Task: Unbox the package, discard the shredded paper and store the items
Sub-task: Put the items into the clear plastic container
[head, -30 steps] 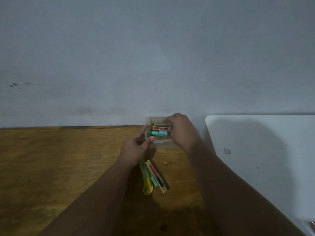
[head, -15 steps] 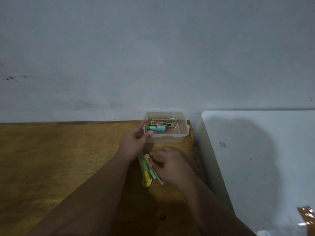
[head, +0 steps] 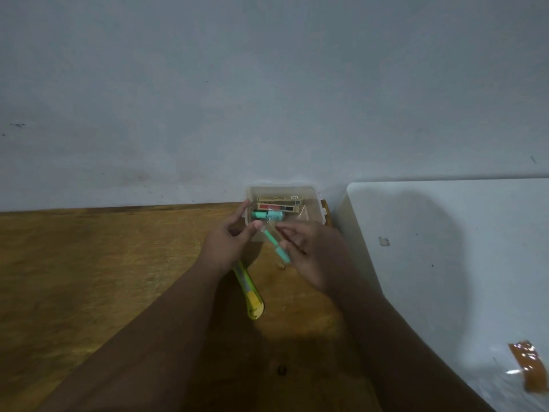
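The right hand (head: pixel 315 251) pinches the teal pen (head: pixel 277 245) at the near wall of the clear container (head: pixel 318 203), the left hand (head: pixel 228 242) pinches its near-left corner steady; best lift over the wall, lay flat beside the small boxes (head: pixel 277 207), release low.

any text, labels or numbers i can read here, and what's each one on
None can be read.
On the top slim box in the clear container, a white label: dark marks, too small to read.
On the red-and-black slim box: no legible print.
On the teal pen in the right hand: blurred, nothing legible.
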